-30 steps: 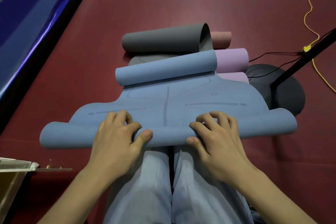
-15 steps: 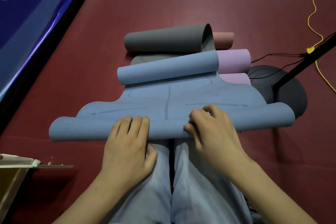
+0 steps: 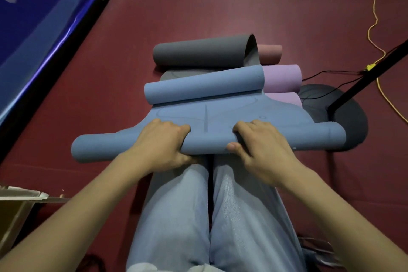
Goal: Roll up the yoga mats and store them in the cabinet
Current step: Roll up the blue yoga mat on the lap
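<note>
My blue mat [image 3: 207, 115] lies flat on the red floor [image 3: 220, 6], just past my knees. Both ends are curled up. The near end is a fat roll [image 3: 207, 141] that lies sideways. The far end is a smaller roll [image 3: 203, 85]. Thin dark lines are drawn on the flat part. Behind the blue mat is a gray mat [image 3: 203, 53], also curled at its far end. A purple mat [image 3: 281, 78] peeks out beside the blue mat, and a pink mat [image 3: 269, 53] beside the gray one.
</note>
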`<move>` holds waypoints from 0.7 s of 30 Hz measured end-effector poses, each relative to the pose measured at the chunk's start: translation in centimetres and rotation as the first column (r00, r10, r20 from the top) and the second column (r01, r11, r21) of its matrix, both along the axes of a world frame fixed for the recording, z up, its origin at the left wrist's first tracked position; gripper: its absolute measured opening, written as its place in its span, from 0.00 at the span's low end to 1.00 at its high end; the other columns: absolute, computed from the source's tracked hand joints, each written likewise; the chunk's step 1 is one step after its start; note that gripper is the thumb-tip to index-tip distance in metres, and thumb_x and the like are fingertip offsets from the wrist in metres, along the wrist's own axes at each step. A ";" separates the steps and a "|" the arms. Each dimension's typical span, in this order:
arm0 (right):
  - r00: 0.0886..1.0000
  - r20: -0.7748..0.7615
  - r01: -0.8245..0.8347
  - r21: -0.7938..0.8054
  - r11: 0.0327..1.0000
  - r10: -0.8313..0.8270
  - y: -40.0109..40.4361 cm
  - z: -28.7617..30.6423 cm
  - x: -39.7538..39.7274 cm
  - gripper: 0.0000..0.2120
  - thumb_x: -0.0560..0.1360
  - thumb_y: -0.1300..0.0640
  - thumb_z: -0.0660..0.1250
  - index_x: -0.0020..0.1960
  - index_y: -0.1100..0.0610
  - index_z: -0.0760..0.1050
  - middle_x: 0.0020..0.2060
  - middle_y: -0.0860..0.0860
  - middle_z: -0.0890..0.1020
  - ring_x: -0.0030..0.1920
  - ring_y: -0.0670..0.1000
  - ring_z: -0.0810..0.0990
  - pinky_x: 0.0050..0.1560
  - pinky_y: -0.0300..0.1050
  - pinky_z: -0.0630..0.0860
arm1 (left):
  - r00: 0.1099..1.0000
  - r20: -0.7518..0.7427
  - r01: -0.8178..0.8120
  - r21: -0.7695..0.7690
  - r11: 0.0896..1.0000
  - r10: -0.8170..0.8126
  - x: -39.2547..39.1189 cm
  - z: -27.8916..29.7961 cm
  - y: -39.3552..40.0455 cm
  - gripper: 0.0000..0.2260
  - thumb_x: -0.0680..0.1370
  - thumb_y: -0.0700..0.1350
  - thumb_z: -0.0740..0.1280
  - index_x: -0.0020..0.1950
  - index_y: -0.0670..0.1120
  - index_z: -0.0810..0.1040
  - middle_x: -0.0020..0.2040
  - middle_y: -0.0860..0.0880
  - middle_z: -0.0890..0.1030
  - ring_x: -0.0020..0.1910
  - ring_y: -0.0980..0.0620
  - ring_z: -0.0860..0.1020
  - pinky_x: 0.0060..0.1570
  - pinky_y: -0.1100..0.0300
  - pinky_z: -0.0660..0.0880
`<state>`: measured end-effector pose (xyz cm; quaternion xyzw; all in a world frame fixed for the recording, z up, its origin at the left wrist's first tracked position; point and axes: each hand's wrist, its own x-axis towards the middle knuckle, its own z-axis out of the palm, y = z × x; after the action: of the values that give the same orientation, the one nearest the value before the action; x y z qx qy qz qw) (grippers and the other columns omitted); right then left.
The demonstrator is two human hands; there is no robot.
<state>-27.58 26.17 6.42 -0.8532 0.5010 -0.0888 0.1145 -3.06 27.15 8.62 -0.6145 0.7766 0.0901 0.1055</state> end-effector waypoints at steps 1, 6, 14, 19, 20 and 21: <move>1.000 0.017 -0.006 -0.014 1.000 0.006 1.0 0.1 -0.5 0.17 0.78 0.41 0.58 0.48 0.55 0.72 0.39 0.51 0.77 0.43 0.58 0.73 0.44 0.51 0.61 | 0.999 -0.006 0.034 -0.044 0.998 -0.034 -0.1 0.1 1.0 0.20 0.70 0.66 0.70 0.45 0.52 0.69 0.44 0.50 0.80 0.46 0.45 0.77 0.46 0.53 0.65; 0.994 0.108 -0.025 -0.031 0.999 0.028 7.4 -1.0 -1.9 0.14 0.80 0.45 0.60 0.48 0.56 0.74 0.42 0.50 0.76 0.44 0.57 0.73 0.48 0.51 0.67 | 0.981 -0.021 0.184 -0.212 0.960 -0.193 -0.5 -1.7 7.5 0.20 0.56 0.57 0.74 0.37 0.52 0.67 0.32 0.51 0.77 0.34 0.44 0.77 0.37 0.54 0.61; 0.993 0.112 0.037 -0.049 0.998 -0.031 6.3 -1.8 -0.9 0.16 0.80 0.43 0.58 0.52 0.53 0.78 0.53 0.48 0.78 0.57 0.57 0.70 0.54 0.53 0.71 | 0.993 -0.116 0.002 -0.203 0.979 -0.026 -0.5 -2.5 7.7 0.16 0.62 0.57 0.69 0.41 0.47 0.72 0.45 0.48 0.68 0.45 0.44 0.68 0.41 0.51 0.67; 0.997 0.043 0.071 -0.040 0.997 -0.069 5.4 -1.2 -0.3 0.18 0.79 0.41 0.55 0.51 0.50 0.78 0.50 0.47 0.74 0.50 0.55 0.69 0.48 0.49 0.64 | 0.935 -0.348 0.017 -0.162 0.987 -0.074 1.0 -2.2 8.0 0.21 0.78 0.67 0.58 0.60 0.52 0.70 0.48 0.58 0.66 0.48 0.54 0.66 0.48 0.53 0.64; 0.995 0.055 0.085 -0.026 0.996 -0.083 5.4 -1.3 -0.1 0.18 0.79 0.41 0.55 0.51 0.51 0.78 0.49 0.47 0.74 0.49 0.55 0.69 0.48 0.50 0.65 | 0.919 -0.389 0.000 -0.158 0.987 -0.062 1.3 -2.2 7.9 0.21 0.78 0.68 0.58 0.60 0.53 0.70 0.48 0.60 0.66 0.47 0.55 0.66 0.47 0.54 0.63; 0.991 0.083 0.105 -0.011 0.994 -0.104 5.4 -1.2 0.0 0.18 0.79 0.41 0.55 0.52 0.51 0.77 0.49 0.47 0.74 0.48 0.54 0.68 0.48 0.50 0.66 | 0.903 -0.428 -0.027 -0.151 0.988 -0.041 1.5 -2.2 7.6 0.20 0.78 0.68 0.58 0.58 0.54 0.70 0.46 0.61 0.68 0.46 0.56 0.67 0.46 0.55 0.64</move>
<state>-27.56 31.56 5.18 -0.8223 0.5393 -0.1336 0.1234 -1.60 34.72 6.39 -0.5829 0.7877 0.1629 -0.1153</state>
